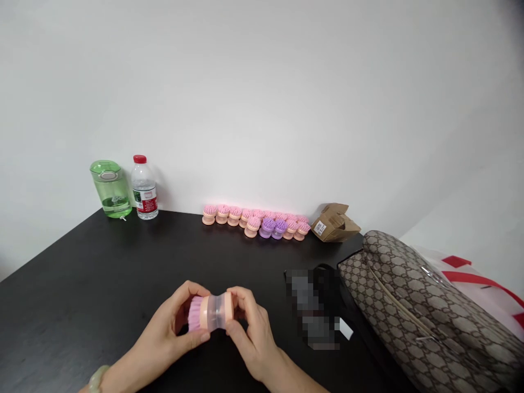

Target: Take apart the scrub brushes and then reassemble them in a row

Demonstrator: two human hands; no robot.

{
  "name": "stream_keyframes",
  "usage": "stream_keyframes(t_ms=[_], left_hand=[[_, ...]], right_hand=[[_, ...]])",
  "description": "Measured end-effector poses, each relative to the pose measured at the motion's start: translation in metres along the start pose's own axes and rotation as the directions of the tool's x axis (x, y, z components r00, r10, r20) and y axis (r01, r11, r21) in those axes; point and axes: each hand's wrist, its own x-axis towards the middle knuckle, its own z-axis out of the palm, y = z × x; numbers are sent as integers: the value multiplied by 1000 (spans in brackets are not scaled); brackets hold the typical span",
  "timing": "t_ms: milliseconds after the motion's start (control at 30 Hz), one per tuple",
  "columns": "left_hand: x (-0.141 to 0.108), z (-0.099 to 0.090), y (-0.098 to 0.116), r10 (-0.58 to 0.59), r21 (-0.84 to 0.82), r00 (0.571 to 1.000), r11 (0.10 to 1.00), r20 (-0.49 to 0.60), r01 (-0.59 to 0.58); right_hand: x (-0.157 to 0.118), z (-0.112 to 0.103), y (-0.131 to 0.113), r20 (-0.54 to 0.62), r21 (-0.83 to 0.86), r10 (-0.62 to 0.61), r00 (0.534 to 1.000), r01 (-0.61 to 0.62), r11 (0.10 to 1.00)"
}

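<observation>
1. The left hand [164, 327] is closing firmly around the bristle end of a palm dish brush [213, 313], its fingers curling over the top and its thumb coming along the near side. A pale green bangle [97, 377] is sitting on that wrist.
2. The right hand [249, 333] is gripping the opposite, peach end, with its fingers and thumb wrapped around the brush. Neither hand is open, and both have hold of this one object.
3. The brush is lying sideways between the hands, over the near middle of a black table [82, 273]. Its pink bristles [195, 314] are pointing left, and its clear waist [216, 312] is showing between the hands. I cannot tell whether it is touching the tabletop.
4. Along the far edge, a row of matching peach brushes with pink heads [254, 221] is standing against a white wall [262, 82], with two purple-headed brushes [272, 227] among them.
5. At the far left, a green plastic bottle [110, 188] is standing beside a water bottle with a red cap [144, 188].
6. To the right, a crumpled cardboard packet [333, 222] is sitting at the far edge, a blurred dark object [315, 305] is lying near the right hand, and a patterned handbag [426, 311] is resting beyond it, next to a white-and-red plastic bag [470, 278].
</observation>
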Motion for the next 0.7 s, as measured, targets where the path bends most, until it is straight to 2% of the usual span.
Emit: stream_keyframes(t_ms=[100,167,267,333,400,500,600,700], left_hand=[[-3,0,-2,129,143,992,981,5,-128],[-5,-1,-3,126,123,992,984,28,-128],[-5,-2,-3,-17,-87,1000,996,0,16],[-4,-1,-2,-158,-254,987,955,-5,152],[-2,1,1,-242,-371,968,895,62,247],[0,3,6,-258,-435,953,848,161,303],[1,2,8,-248,-378,962,885,112,272],[2,-2,7,-133,-268,991,954,27,135]], right_hand=[[0,2,0,18,70,64,998,-65,995],[-1,3,0,18,83,59,998,-60,995],[-1,2,-1,-4,77,36,999,-36,996],[-1,1,-2,-13,67,16,1000,-15,998],[0,0,-3,-23,51,-14,1000,15,999],[0,0,-3,-41,25,-51,998,52,998],[0,0,0,-42,6,-38,998,38,999],[0,1,2,-31,24,6,1000,-5,1000]])
